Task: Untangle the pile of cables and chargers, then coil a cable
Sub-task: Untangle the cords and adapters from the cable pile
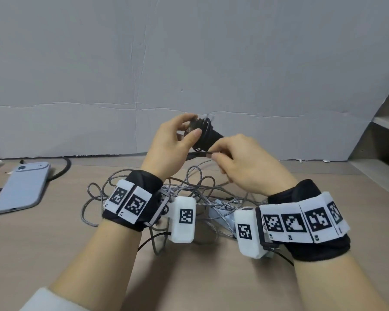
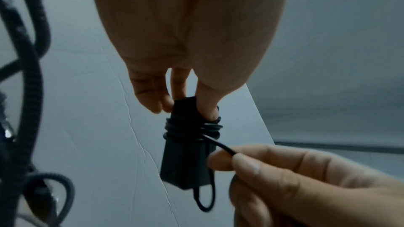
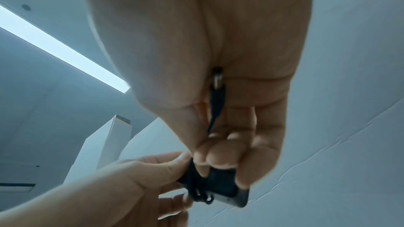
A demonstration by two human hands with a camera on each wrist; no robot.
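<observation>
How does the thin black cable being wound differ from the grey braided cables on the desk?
The black cable is thin, smooth and wrapped in turns round the black charger, held off the desk; the grey braided cables are thicker, woven, and lie in a loose tangle on the desk.

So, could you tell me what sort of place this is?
Probably an indoor desk or workbench: a wooden tabletop against a grey wall, shelving at right, a phone lying beside the cable pile.

— The wristbands (image 1: pixel 130 204) hide half the grey cable tangle (image 1: pixel 189 189) on the counter.
— And the right hand (image 1: pixel 245 162) hides the black cord (image 1: pixel 200 151)'s end; the adapter (image 1: pixel 208 136) is blurred.
</observation>
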